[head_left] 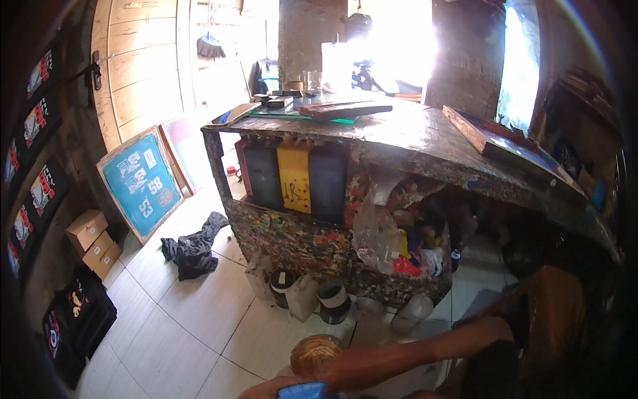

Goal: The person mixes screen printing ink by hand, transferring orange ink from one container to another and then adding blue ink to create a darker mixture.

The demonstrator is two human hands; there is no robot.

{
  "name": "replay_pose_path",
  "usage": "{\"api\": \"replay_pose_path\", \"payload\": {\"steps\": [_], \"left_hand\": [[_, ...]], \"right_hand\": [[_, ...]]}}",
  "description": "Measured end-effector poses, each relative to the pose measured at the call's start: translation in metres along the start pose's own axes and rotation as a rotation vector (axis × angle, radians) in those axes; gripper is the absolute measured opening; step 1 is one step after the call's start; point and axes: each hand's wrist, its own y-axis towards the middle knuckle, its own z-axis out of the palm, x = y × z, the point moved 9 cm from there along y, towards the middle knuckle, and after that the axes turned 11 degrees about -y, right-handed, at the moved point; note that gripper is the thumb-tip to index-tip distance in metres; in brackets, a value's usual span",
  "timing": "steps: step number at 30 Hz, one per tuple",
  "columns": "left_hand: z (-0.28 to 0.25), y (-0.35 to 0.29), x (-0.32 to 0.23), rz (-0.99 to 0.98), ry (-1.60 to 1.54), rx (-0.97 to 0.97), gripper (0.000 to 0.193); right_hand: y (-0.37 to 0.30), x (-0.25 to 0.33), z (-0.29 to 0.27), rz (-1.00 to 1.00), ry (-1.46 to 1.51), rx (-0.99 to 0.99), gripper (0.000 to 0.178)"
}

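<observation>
At the lower edge, a glossy blue thing [302, 391] shows only its top, too cut off to name. My left hand [269, 387] is closed at its left side, mostly out of the picture. From the right my forearm stretches across, and my right hand [342, 372] is bent closed beside the blue thing; its fingertips are hidden, so what it grips cannot be made out. Just beyond my right hand is a round tub [316, 354] with a brown-gold top, partly covered by that hand.
A paint-splattered workbench [279, 239] stands ahead, with a plastic bag [373, 233] of coloured scraps. Paint pots [333, 302] line its foot. Black cloth [196, 249] lies on the tiles. A blue framed screen [141, 183] and cardboard boxes [93, 243] are at left; a wooden stool [555, 319] is at right.
</observation>
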Motion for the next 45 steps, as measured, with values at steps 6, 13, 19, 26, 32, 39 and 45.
{"api": "replay_pose_path", "payload": {"steps": [6,13,19,26,32,39,45], "left_hand": [[0.018,0.0,0.006,0.012,-0.103,0.082,0.06],[0.032,-0.004,-0.009,0.037,0.24,0.228,0.059],[0.034,0.02,0.004,0.15,0.031,0.003,0.035],[0.014,0.005,0.037,0.133,-0.163,-0.232,0.04],[0.012,0.008,0.034,0.155,0.085,-0.38,0.039],[0.004,0.012,0.001,0.2,0.644,-0.728,0.03],[0.012,0.018,-0.018,0.185,0.706,-0.856,0.02]], "right_hand": [[0.011,-0.006,0.049,0.05,0.083,0.363,0.041],[0.014,0.022,0.034,-0.25,0.298,0.295,0.019],[0.019,0.021,0.005,0.047,0.059,0.379,0.015],[0.022,0.002,0.013,-0.087,0.208,-0.041,0.029],[0.017,-0.03,0.053,0.124,-0.127,-0.099,0.015],[0.0,-0.058,0.039,0.374,-0.01,-0.691,0.021],[-0.023,-0.078,0.043,0.459,0.021,-1.111,0.014]]}}
